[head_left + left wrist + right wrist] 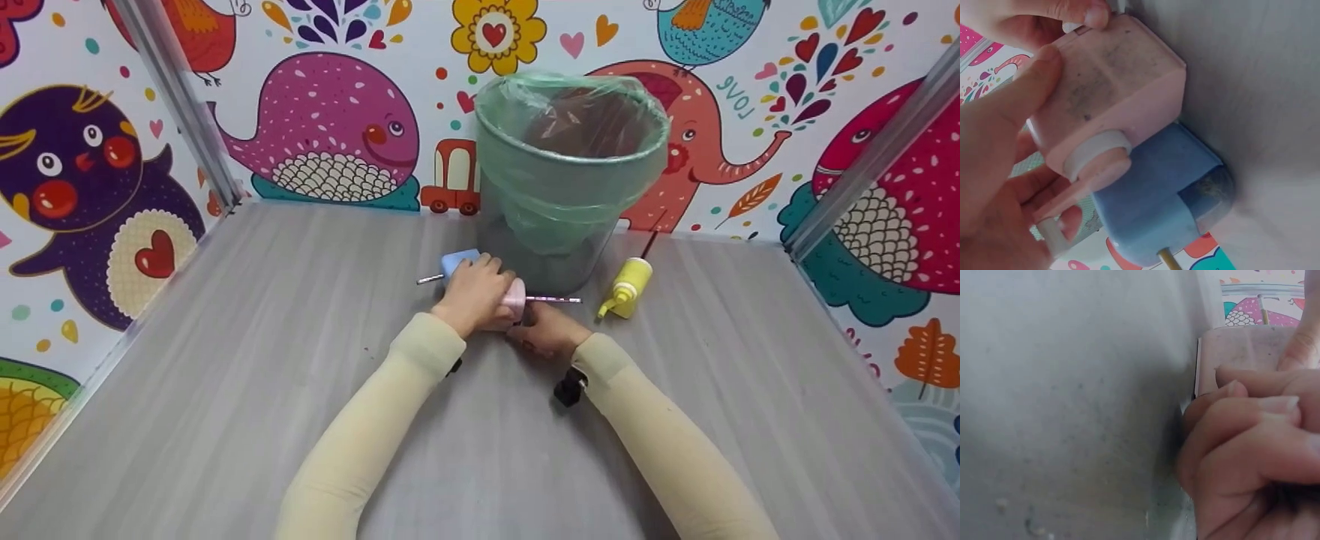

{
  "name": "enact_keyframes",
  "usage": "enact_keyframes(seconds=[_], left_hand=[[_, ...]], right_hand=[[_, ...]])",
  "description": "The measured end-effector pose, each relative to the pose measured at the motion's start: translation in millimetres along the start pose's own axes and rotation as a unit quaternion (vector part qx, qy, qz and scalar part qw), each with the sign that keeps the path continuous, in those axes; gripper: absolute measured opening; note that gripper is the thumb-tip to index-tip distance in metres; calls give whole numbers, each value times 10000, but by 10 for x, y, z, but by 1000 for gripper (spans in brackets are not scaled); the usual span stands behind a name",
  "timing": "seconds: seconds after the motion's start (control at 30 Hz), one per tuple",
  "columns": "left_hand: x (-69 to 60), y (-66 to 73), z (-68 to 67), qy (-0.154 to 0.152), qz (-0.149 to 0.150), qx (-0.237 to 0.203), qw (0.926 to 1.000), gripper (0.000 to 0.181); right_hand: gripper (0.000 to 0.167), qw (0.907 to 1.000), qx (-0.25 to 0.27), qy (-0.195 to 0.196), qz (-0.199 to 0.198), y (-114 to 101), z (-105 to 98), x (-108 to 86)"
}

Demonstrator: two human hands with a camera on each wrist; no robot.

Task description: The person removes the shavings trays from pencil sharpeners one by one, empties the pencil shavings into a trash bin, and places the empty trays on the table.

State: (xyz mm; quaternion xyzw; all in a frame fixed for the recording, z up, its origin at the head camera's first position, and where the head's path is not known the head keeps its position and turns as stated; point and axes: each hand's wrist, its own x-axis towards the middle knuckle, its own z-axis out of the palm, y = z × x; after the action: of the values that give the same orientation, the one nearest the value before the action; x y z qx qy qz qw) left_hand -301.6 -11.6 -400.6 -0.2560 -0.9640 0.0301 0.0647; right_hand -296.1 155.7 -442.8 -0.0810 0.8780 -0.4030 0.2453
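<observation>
Your L hand (474, 294) grips the pink sharpener (1117, 73), next to blue sharpener (1148, 197), in front of bin (555, 259). Your R hand (553, 330): fingers curled at pink's end, can't tell if gripping.

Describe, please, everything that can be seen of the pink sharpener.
The pink sharpener is a pale, boxy, plastic-looking body with dark smudges across one broad face. One end has a white collar and a pink crank arm with a white knob. The left hand holds it, thumb on the smudged face; the right hand grips the opposite end, where a patterned pencil seems to stick out. It is beside the blue sharpener.
</observation>
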Motion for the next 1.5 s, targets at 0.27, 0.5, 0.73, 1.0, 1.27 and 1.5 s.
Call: enact_keyframes(seconds=[0.27, 0.5, 0.73, 1.0, 1.27, 1.5], left_hand=[[21, -5, -13, -25, -134, -77, 9999, 52], [15, 3, 9, -60, -146, -49, 9999, 51], [35, 24, 11, -63, -273, -144, 9995, 54], [47, 57, -29, -192, -448, -130, 9987, 55], [58, 66, -51, -303, -599, -117, 9977, 55], [74, 79, -48, -437, -663, -139, 9967, 58]], right_hand=[[56, 9983, 584, 19, 41, 23, -16, 60], [30, 9917, 1278, -60, 135, 78, 11, 94], [28, 9863, 1625, -270, 84, 119, -11, 115], [17, 9873, 1527, -428, 84, 114, -27, 100], [11, 9911, 1243, -484, 41, 95, -36, 86], [9, 9937, 1036, -433, -1, 108, -23, 77]])
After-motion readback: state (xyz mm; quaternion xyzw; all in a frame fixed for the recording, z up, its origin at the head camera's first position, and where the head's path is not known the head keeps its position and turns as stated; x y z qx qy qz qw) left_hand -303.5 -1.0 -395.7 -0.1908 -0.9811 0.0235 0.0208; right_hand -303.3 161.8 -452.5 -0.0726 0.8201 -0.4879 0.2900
